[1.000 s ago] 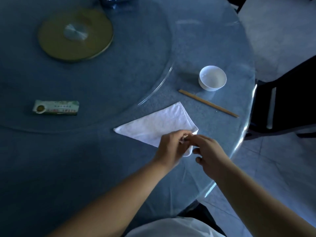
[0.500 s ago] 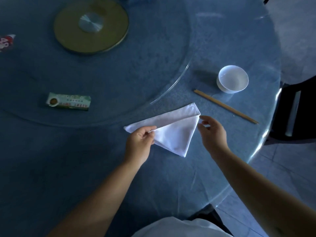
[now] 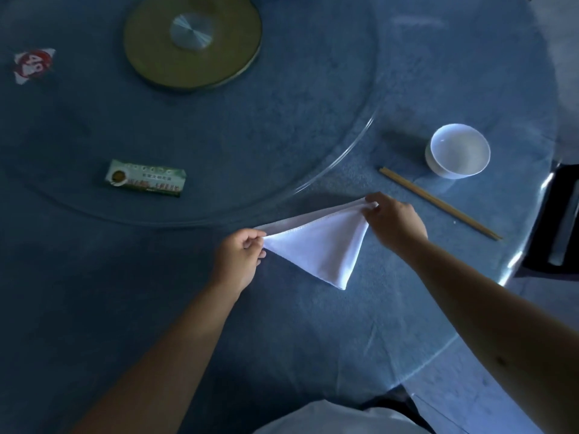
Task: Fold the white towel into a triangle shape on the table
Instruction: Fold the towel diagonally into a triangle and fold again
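The white towel (image 3: 319, 245) lies on the blue round table (image 3: 282, 339) as a triangle, its long edge running from lower left to upper right and its point aimed toward me. My left hand (image 3: 239, 256) pinches the towel's left corner. At the far right corner my right hand (image 3: 393, 222) pinches the doubled edge. The upper layer sits slightly back from the lower one along the long edge.
A white bowl (image 3: 457, 150) and a pair of wooden chopsticks (image 3: 438, 202) lie to the right. On the glass turntable (image 3: 360, 136) are a green packet (image 3: 145, 181), a gold disc (image 3: 192, 40) and a red-white wrapper (image 3: 33, 65). A dark chair (image 3: 560, 220) stands past the table's right edge.
Both hands left the towel's near point and spread apart along the long edge. Each now pinches an end corner, and the upper layer lies over the lower one as a triangle.
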